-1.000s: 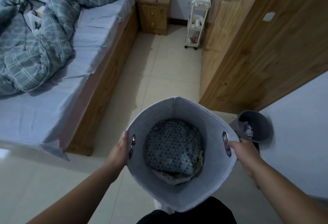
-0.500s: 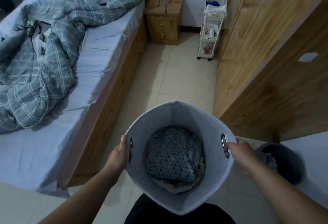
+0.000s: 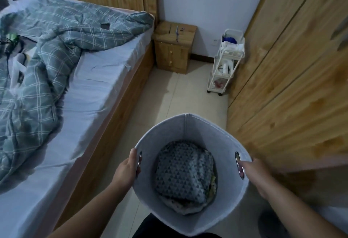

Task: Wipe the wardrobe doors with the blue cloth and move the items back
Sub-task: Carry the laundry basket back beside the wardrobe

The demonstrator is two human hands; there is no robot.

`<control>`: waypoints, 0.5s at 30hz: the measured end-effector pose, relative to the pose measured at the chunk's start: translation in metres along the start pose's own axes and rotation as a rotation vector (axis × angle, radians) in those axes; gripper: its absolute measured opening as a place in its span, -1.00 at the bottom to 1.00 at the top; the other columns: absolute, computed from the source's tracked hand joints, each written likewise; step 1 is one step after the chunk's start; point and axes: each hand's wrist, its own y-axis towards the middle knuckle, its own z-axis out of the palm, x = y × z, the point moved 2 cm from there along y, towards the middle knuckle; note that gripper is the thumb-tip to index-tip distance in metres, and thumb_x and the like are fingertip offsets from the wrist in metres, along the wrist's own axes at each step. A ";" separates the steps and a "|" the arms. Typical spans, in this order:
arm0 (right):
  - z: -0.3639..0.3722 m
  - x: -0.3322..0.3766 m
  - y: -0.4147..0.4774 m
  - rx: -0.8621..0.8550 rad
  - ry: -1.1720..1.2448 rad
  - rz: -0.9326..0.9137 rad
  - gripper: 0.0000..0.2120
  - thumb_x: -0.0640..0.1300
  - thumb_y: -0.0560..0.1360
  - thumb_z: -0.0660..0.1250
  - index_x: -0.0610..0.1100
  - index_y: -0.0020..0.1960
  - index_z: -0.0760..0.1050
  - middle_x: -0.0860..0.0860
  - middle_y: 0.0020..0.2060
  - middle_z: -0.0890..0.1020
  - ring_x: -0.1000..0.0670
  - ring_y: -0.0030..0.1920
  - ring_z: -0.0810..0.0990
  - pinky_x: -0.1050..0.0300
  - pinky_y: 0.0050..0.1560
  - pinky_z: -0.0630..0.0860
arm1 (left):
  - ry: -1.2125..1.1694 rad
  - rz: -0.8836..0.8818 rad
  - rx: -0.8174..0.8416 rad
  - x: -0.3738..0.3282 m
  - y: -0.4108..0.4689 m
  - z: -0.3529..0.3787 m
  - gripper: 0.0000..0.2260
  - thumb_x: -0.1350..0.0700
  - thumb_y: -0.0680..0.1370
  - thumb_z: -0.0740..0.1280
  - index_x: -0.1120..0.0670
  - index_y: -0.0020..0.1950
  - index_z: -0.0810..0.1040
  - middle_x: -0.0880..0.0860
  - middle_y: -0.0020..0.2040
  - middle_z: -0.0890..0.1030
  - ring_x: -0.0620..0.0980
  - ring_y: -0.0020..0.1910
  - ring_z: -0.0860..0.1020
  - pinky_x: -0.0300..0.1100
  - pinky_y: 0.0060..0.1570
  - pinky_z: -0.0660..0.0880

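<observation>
I carry a grey felt laundry basket in front of me, above the tiled floor. My left hand grips its left handle slot and my right hand grips the right one. Folded clothes with a grey triangle pattern lie inside it. The wooden wardrobe doors run along the right side, close to the basket. Something blue, perhaps the cloth, lies on top of the white cart at the far end.
A bed with a crumpled plaid duvet fills the left side. A wooden nightstand stands against the far wall. A narrow strip of tiled floor runs between bed and wardrobe. A dark bin sits at bottom right.
The view has moved forward along the aisle and tilted up, so the wall and cart are nearer. The bin has slid to the bottom right. Both hands keep holding the basket.
</observation>
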 end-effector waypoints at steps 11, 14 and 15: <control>0.006 0.124 0.079 -0.049 0.140 0.058 -0.86 -0.38 0.53 0.24 -0.28 -0.17 0.51 -0.17 -0.43 0.50 -0.07 -0.43 0.43 0.11 -0.33 0.35 | 0.119 0.178 0.062 -0.152 0.152 -0.013 -0.24 -0.42 0.62 -0.02 0.18 -0.23 0.66 0.04 -0.32 0.66 0.00 -0.28 0.61 -0.18 -0.25 0.47; 0.008 0.148 0.105 -0.021 0.159 0.078 -0.89 -0.38 0.53 0.23 -0.27 -0.14 0.49 -0.18 -0.41 0.50 -0.07 -0.42 0.43 0.11 -0.32 0.35 | 0.156 0.202 0.067 -0.195 0.184 -0.009 -0.26 -0.38 0.64 -0.02 0.17 -0.18 0.68 0.07 -0.26 0.67 -0.01 -0.26 0.60 -0.21 -0.26 0.45; 0.008 0.157 0.115 -0.014 0.167 0.078 -0.89 -0.39 0.52 0.22 -0.28 -0.14 0.48 -0.19 -0.41 0.49 -0.07 -0.41 0.42 0.10 -0.32 0.34 | 0.170 0.204 0.064 -0.209 0.194 -0.007 -0.27 -0.37 0.64 -0.02 0.16 -0.15 0.69 0.08 -0.24 0.68 -0.03 -0.25 0.60 -0.22 -0.26 0.44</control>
